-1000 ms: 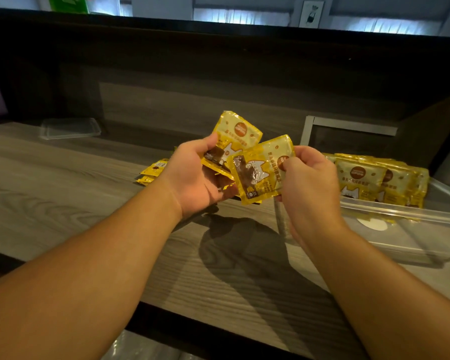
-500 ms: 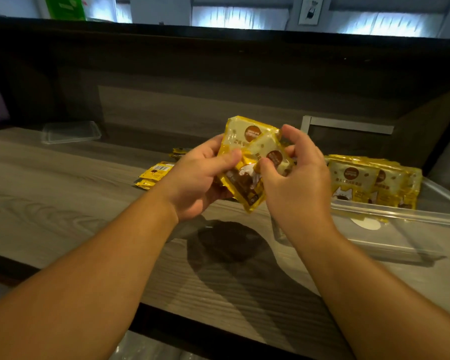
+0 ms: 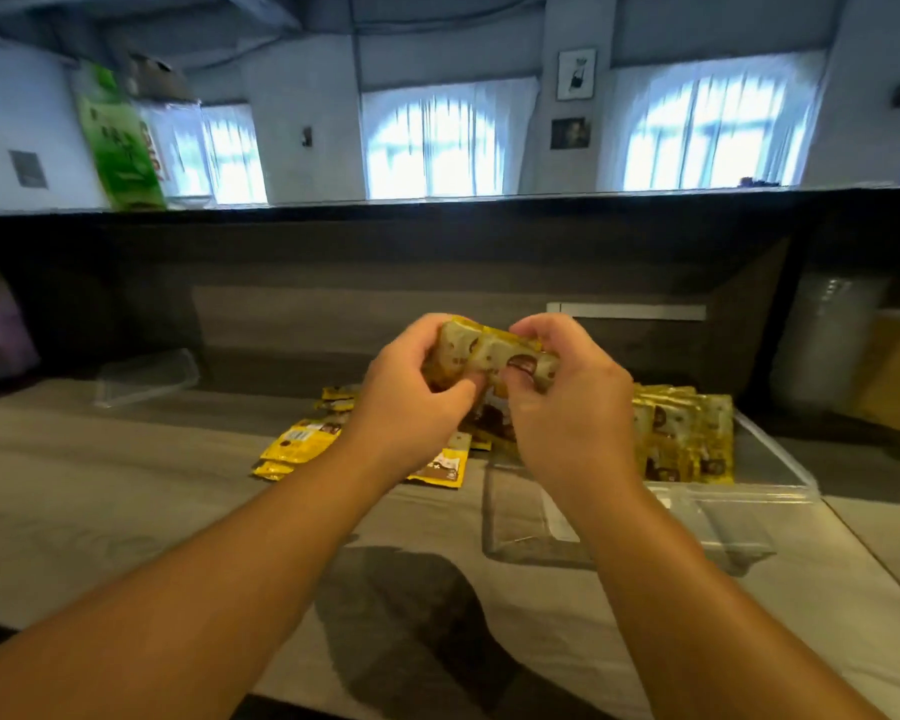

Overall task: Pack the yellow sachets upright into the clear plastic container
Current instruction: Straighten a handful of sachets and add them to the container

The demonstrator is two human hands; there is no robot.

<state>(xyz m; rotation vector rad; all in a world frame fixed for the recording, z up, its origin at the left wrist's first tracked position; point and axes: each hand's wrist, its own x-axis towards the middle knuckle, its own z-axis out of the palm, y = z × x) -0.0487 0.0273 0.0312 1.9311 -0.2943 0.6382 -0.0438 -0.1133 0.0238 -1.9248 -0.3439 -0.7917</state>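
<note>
Both my hands hold a small stack of yellow sachets (image 3: 494,356) in the air above the wooden counter. My left hand (image 3: 411,402) grips the stack's left side and my right hand (image 3: 567,407) grips its right side, fingers curled over the top. The clear plastic container (image 3: 739,517) sits on the counter at the right, with several yellow sachets (image 3: 692,439) standing upright at its far end. More loose sachets (image 3: 297,444) lie flat on the counter behind my left wrist.
A clear plastic lid (image 3: 146,376) lies at the back left of the counter. A dark raised ledge (image 3: 437,210) runs along the back. A green package (image 3: 120,142) stands on that ledge at the left.
My hands have brought the two sachets together into one stack and closed over it. The camera has tilted upward, showing the windows.
</note>
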